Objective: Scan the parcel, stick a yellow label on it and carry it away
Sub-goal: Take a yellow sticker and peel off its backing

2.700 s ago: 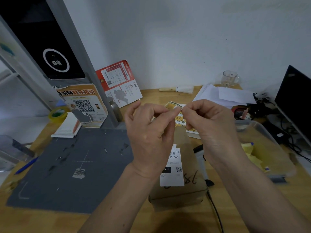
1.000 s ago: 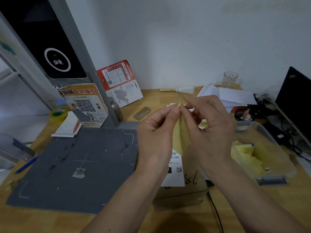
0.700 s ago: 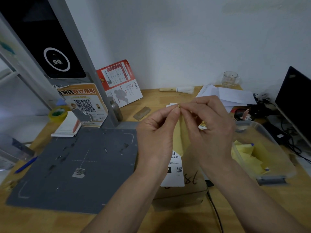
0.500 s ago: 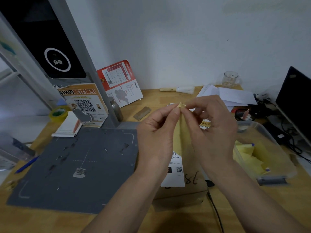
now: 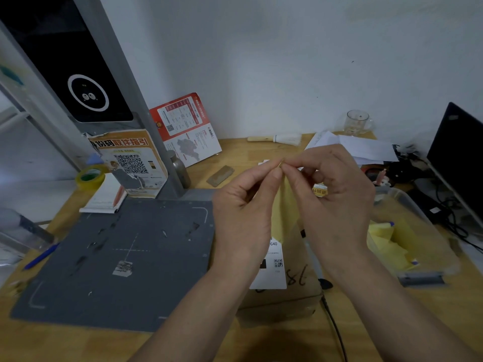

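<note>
- The left hand (image 5: 244, 212) and the right hand (image 5: 332, 202) are raised together above the middle of the wooden desk (image 5: 235, 152), their fingertips meeting at one spot.
- Each hand pinches the top edge of a yellow label (image 5: 283, 207) between thumb and forefinger; the other fingers are curled loosely.
- The yellow label hangs down between the two palms, and its lower part is partly hidden by the hands.
- The parcel (image 5: 290, 291), a brown cardboard box, lies on the desk directly beneath the hands, near the front edge and just right of the grey scanning mat (image 5: 117, 257).
- A white shipping label (image 5: 271, 267) with a small QR code is stuck on the top of the parcel, and handwritten black digits sit beside it.
- A clear plastic tub (image 5: 418, 246) stands toward the right edge of the desk and holds crumpled yellow paper.
- A black cable (image 5: 334, 327) runs along the desk from the right side of the parcel to the front edge.
- At the back left, a grey post (image 5: 125, 100) carries a black scanner screen (image 5: 65, 61), with a QR-code poster (image 5: 130, 163) leaning at its foot.
- A roll of yellow-green tape (image 5: 90, 176) sits on a notepad (image 5: 104, 197) at the left edge, and a blue pen (image 5: 41, 256) lies nearer the front.
- Along the back edge sit a red-and-white leaflet (image 5: 188, 129), a small brush (image 5: 277, 139), loose white papers (image 5: 360, 147) and a glass mug (image 5: 356, 122).
- A dark laptop screen (image 5: 457, 152) stands at the right edge.
</note>
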`<state>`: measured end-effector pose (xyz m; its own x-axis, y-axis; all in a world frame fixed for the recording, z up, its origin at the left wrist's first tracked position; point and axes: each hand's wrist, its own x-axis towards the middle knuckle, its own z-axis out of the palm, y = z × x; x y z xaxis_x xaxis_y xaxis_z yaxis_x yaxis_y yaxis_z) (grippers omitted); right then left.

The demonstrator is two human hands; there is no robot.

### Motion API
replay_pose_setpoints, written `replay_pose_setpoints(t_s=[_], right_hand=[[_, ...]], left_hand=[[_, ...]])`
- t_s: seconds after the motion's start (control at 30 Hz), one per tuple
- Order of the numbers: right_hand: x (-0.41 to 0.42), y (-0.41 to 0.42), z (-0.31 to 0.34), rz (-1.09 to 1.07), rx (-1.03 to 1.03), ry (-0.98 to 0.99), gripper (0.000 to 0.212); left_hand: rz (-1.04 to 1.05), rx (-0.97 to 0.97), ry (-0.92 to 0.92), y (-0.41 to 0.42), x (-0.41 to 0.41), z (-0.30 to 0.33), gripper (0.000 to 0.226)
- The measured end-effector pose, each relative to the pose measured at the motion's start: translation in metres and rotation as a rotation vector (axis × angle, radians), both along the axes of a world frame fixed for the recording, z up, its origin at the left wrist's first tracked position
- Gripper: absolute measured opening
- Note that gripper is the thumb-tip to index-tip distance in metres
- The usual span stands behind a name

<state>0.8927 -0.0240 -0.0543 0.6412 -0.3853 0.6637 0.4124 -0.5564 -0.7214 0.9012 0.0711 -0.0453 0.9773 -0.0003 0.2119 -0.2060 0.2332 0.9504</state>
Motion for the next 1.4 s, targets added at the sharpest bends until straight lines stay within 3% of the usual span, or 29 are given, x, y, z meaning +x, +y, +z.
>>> replay_pose_setpoints(t_s=[0.37,0.87,1.4], right_hand=[[-0.0024,0.0016,0.0021,0.019,0.067,0.036,0.01],[0.002,0.0,-0.0024,-0.013,-0.028,-0.059,0.005],[0.0038,-0.0011,-0.0039,-0.015,0.012,-0.052,0.006]], left_hand=[[0.027,0.049,-0.049,0.0014,-0.0002,-0.003,0.018],[0.022,0.051,-0.049,0.0014,-0.0018,0.0015,0.02],[0.023,0.035,-0.071,-0.0014,0.0017,-0.0029,0.02]])
